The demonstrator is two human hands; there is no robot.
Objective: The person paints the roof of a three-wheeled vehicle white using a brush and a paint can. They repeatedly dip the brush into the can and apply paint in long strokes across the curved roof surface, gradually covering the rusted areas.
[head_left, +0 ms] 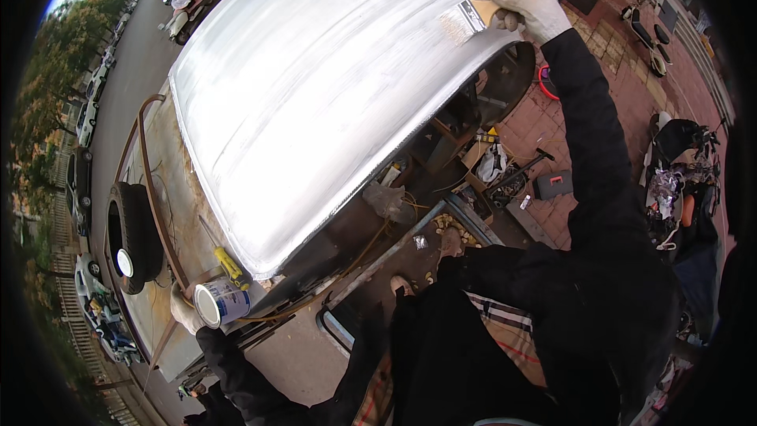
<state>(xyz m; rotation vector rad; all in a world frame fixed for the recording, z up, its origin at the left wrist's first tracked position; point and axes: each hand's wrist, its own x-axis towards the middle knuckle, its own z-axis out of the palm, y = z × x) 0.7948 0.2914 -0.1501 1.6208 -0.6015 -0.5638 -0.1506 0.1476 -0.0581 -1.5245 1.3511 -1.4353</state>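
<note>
A large curved metal panel [292, 110], coated white with streaks, stretches across the middle. At its far right corner my right hand [527, 9], in a pale work glove, grips the wooden handle of a flat paintbrush [475, 14]. The bristles touch the panel over a patch of brownish metal. My left hand [184, 312], also gloved, is closed against the side of a paint can [222, 303] at the near left corner; its fingers are partly hidden behind the can. A yellow-handled screwdriver [229, 265] lies beside the can on a rusty sheet.
A tyre [136, 237] and a bent rusty bar [151, 181] lie at left. Under the panel's near edge is an open frame with tools. A toolbox [553, 184] and a red-rimmed bucket [546, 83] stand on the paving at right. Parked cars line the road.
</note>
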